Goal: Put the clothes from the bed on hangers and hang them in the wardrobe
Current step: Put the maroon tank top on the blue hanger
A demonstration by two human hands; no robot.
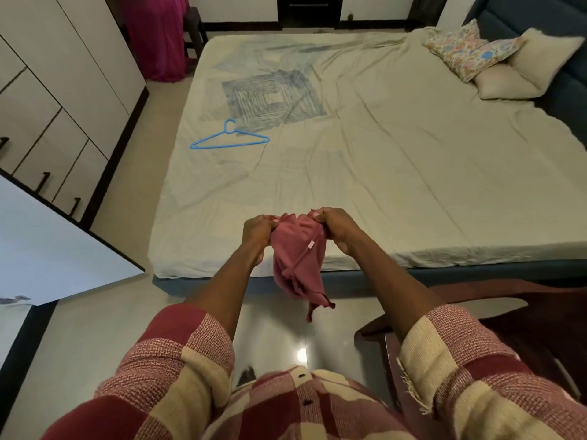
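Observation:
A small dusty-red garment (298,258) hangs bunched in the air over the near edge of the bed (397,160). My left hand (259,231) grips its top left edge and my right hand (336,228) grips its top right edge, both with curled fingers. A small white tag shows on the cloth. A blue plastic hanger (229,138) lies flat on the cream sheet at the bed's left side, well beyond my hands. The white wardrobe (63,100) stands along the left wall, its far doors closed.
An open white door panel (60,242) juts out at the left, near the bed's corner. Pillows (495,58) lie at the bed's far right by the blue headboard. A dark wooden chair (508,322) stands at my right. A magenta cloth (158,36) hangs at the back left.

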